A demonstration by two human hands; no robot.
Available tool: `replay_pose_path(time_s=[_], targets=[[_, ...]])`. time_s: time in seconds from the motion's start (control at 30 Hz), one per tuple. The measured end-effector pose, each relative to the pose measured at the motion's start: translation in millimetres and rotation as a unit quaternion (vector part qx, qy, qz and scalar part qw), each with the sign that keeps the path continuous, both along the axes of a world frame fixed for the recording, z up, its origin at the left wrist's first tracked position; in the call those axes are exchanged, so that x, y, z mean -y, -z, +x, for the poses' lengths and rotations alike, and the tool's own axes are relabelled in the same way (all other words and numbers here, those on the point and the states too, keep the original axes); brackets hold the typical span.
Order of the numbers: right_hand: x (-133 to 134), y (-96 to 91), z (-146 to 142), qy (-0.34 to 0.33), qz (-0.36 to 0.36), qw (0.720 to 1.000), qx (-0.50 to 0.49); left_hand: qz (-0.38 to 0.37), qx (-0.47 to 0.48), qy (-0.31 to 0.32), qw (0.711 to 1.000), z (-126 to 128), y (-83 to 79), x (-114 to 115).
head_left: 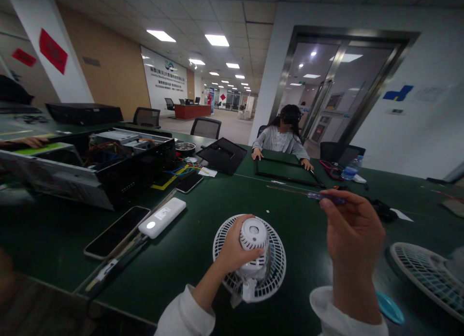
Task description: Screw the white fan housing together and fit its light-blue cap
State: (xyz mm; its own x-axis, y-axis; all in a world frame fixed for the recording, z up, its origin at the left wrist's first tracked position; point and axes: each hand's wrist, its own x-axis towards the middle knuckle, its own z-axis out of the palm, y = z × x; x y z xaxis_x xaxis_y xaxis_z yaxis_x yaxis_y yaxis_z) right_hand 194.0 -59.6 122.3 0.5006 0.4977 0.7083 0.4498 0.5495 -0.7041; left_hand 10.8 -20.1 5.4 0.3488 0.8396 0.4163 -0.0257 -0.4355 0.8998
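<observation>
A white fan head (253, 234) lies grille-down on the green table, its motor housing facing up. My left hand (234, 249) is wrapped round that housing, thumb on the near side and fingers on the far side. Raised to the right, my right hand (351, 225) pinches a screwdriver (328, 197) by its purple see-through handle. The thin shaft points left, well above the table and apart from the fan. Close to my right wrist lies a light-blue oval piece (390, 308); another white fan grille (431, 275) is at the right edge.
An opened computer case (134, 171) stands at the left, with a person's hand (34, 141) by it. A white power bank (163, 217) and a phone (118, 232) lie nearer. Across the table (203, 215), a person (281, 135) holds a black frame (290, 181). A water bottle (351, 168) stands right.
</observation>
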Motion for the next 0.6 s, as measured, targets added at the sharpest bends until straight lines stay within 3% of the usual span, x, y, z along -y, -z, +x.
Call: replay_pose_path(time_s=[0.07,0.13,0.23,0.37,0.6], targets=[[2,-2.9,-18,-0.051,0.037,0.997,-0.033,0.007,0.004,-0.007,1.000,1,1.0,0],[4,-0.8,-29,-0.057,0.052,0.997,-0.006,0.015,0.004,-0.010,1.000,1,1.3,-1],[4,2.6,-37,-0.022,0.030,0.987,0.157,0.023,0.000,-0.009,1.000,2,0.5,-2],[-2,2.6,-42,-0.021,0.011,0.930,0.366,0.032,-0.003,-0.017,0.999,2,-0.6,-1],[-9,3.6,-43,-0.013,0.017,0.909,0.416,0.032,-0.004,-0.015,0.999,2,0.2,-1]])
